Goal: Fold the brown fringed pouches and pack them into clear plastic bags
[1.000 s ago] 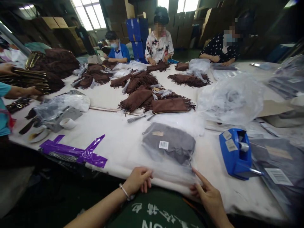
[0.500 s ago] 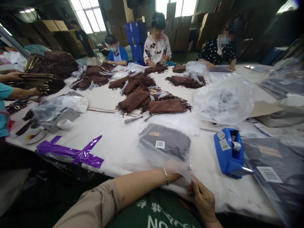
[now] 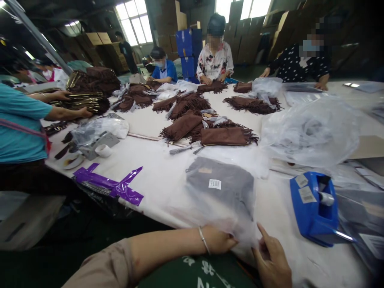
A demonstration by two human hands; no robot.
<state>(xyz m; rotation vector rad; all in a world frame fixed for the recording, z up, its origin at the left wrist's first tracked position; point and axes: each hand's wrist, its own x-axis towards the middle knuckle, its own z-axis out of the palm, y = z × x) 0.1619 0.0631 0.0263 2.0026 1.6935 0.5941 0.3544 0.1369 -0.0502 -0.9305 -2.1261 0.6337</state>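
Observation:
A frosted plastic bag (image 3: 222, 216) lies at the table's front edge with a folded dark grey item (image 3: 229, 184) inside it. A white barcode label (image 3: 215, 184) and a tan tag (image 3: 205, 170) show on that item. My left hand (image 3: 220, 239), with a bracelet at the wrist, is closed on the bag's near end, some fingers hidden by the film. At the bag's lower right corner is my right hand (image 3: 273, 258), its index finger stretched out and thumb apart, nothing visibly gripped.
To the right stands a blue tape dispenser (image 3: 313, 208) beside other bagged grey items (image 3: 357, 208). Brown fringed pouches (image 3: 223, 136) and a heap of clear plastic (image 3: 312, 132) lie beyond. Purple tape (image 3: 109, 186) marks the front edge at left. Several co-workers (image 3: 215, 56) surround the table.
My view has swung, shifting the scene. My right hand has come off the bag's edge and its fingers have spread; my left hand stays at the near end.

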